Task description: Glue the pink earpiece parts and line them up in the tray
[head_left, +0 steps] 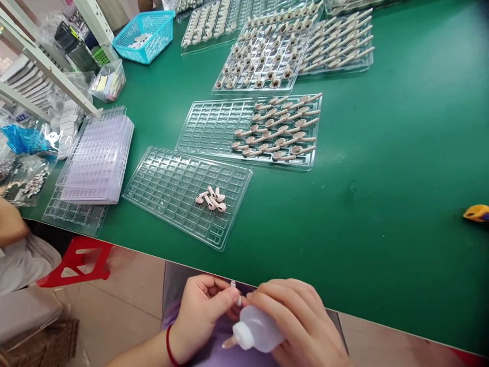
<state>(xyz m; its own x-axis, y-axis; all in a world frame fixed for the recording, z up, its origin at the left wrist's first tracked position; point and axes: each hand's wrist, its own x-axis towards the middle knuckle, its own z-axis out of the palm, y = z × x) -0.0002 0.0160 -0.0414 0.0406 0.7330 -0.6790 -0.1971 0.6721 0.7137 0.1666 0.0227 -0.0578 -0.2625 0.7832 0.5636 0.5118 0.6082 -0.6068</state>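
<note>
My left hand pinches a small white earbud shell between thumb and fingers, just off the table's front edge. Wrapped around a translucent squeeze bottle is my right hand. The bottle is tilted, its white cap and thin nozzle pointing down to the left. The fingertips of both hands are close together near the earbud shell. Ahead of them, several pinkish-white earbud shells lie in a loose pile on a clear plastic tray.
Behind stands another clear tray with rows of beige stemmed parts. Further trays of parts fill the back. At left are stacked trays, a blue basket and a red stool. A yellow-handled tool lies far right.
</note>
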